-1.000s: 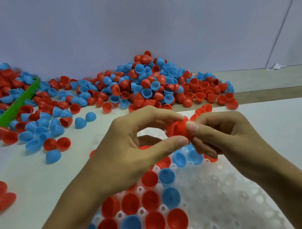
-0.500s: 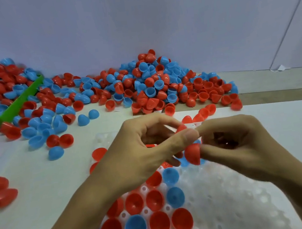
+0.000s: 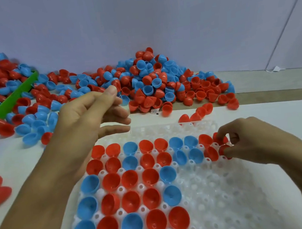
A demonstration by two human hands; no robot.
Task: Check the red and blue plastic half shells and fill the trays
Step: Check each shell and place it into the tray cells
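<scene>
Half shells (image 3: 130, 180) sit in the tray (image 3: 224, 197); the pile (image 3: 157, 82) lies behind, the bin (image 3: 10, 103) far left.

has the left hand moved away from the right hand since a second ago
Yes. The left hand, earlier pinched together with the right hand over the tray, has lifted toward the shell pile, fingers loose and holding nothing.

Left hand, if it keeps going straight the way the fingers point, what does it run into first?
The left hand hangs open, fingers pointing right and slightly away, above the tray's far edge. Straight on, it would likely meet the near edge of the big shell pile first, probably red shells there, though depth is unclear.
</scene>
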